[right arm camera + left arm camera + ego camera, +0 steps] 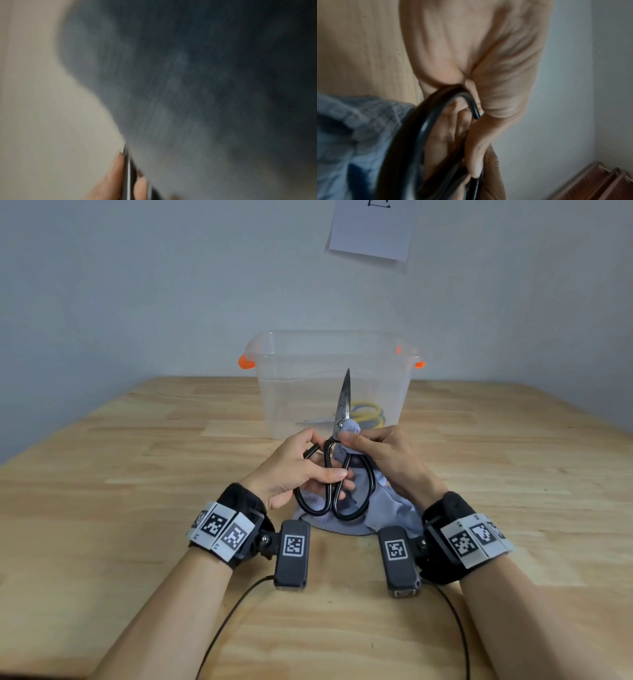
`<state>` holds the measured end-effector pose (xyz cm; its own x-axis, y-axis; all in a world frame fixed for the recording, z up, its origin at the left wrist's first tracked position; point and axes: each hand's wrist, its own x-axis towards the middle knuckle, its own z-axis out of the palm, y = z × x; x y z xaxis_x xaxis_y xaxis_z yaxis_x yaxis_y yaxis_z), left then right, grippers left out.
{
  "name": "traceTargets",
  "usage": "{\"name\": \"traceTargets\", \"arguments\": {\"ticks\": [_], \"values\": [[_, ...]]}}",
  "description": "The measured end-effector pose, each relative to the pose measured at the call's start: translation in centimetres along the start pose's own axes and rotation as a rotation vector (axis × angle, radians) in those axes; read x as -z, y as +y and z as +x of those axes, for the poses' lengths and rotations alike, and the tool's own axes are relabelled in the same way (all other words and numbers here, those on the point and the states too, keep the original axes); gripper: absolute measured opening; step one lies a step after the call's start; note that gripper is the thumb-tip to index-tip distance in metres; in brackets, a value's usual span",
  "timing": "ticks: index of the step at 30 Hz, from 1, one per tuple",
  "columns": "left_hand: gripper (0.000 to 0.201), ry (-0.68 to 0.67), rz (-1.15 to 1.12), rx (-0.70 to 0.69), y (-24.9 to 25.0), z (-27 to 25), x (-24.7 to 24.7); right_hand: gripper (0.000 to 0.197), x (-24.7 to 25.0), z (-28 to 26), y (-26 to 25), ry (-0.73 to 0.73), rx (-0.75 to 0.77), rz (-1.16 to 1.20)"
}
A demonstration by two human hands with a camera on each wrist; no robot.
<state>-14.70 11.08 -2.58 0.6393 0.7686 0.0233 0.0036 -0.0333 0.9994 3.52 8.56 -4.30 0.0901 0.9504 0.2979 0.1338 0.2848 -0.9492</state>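
A pair of black-handled scissors (344,402) stands blade-up above the wooden table, blades closed and pointing away from me. My left hand (301,467) grips the black handle loops (436,121), thumb across the front. My right hand (380,453) pinches a grey-blue cloth (346,433) against the scissors near the pivot. The rest of the cloth (380,511) hangs down to the table between my wrists. In the right wrist view the cloth (188,94) fills most of the blurred picture, with left-hand fingertips (118,169) on the metal edge.
A clear plastic bin (291,378) with orange latches stands just behind the scissors; yellow and dark loops lie inside it. A sheet of paper (373,231) hangs on the wall. The wooden table (137,457) stretches bare to left and right.
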Motion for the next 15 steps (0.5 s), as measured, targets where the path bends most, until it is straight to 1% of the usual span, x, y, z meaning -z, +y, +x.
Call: {"name": "traceTargets", "arguments": {"ticks": [2, 4, 6, 8, 11, 15], "values": [[0.039, 0.014, 0.022, -0.012, 0.0, -0.1, 0.1, 0.052, 0.3, 0.0, 0.0, -0.062, -0.047, 0.086], [0.039, 0.047, 0.049, -0.022, 0.1, -0.1, 0.1, 0.04, 0.5, 0.0, -0.1, -0.12, -0.107, 0.152], [0.04, 0.064, 0.076, -0.029, 0.0, -0.1, 0.1, 0.032, 0.4, 0.0, -0.1, -0.135, -0.135, 0.175], [0.039, 0.067, 0.111, -0.031, -0.2, 0.0, 0.1, 0.025, 0.1, 0.0, 0.0, -0.113, -0.124, 0.158], [0.037, 0.04, 0.166, -0.029, -0.3, 0.1, 0.0, 0.027, -0.2, -0.1, 0.1, -0.065, -0.085, 0.129], [0.038, 0.049, 0.212, -0.027, 0.0, -0.1, 0.1, 0.034, -0.9, 0.0, 0.2, -0.005, -0.052, 0.098]]}}
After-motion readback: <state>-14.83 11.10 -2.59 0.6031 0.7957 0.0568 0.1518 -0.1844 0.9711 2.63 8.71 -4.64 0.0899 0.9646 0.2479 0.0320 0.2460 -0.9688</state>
